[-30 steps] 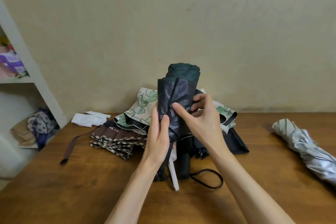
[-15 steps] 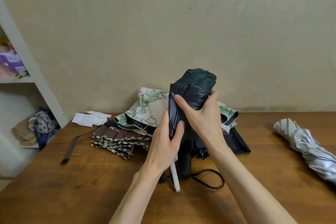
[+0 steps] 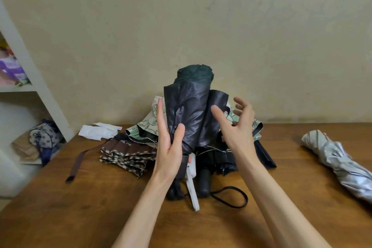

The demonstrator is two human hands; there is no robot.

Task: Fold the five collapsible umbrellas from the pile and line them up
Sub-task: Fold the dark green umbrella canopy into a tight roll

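Left hand [image 3: 169, 147] pinches the dark umbrella [image 3: 187, 110] upright, right hand [image 3: 237, 127] spread free beside it; loose flap [image 3: 218, 100] wants wrapping round next.

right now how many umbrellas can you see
5: dark umbrella in left hand, floral one behind it, brown checked one left, black one beneath, silver one far right. Others may be hidden.

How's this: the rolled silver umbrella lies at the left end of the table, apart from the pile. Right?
Not quite. In the head view the rolled silver umbrella lies at the right end of the table, apart from the pile.
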